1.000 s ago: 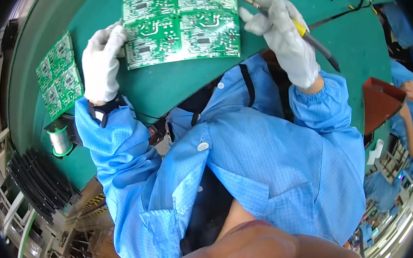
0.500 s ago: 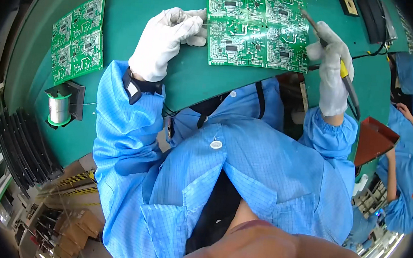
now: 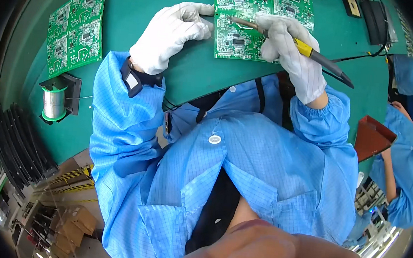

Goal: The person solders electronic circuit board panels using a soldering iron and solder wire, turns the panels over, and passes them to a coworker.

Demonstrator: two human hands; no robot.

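The green counter [image 3: 123,18] is wide and reaches from the left side to the right. At the near left, the floor [image 3: 94,247] looks grey-brown, with brown cardboard boxes [image 3: 75,225] standing there. Yellow-and-black striped tape [image 3: 69,177] is seen near the counter's edge. Bright white strips [image 3: 383,248] shine at the near right; whether they are lamps, I cannot tell.

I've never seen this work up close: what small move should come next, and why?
Perhaps ease the iron lightly onto the board: the right hand holds it with its tip over the board's left part, and the left hand is close by at that edge. Whether the tip touches yet, I can't tell.
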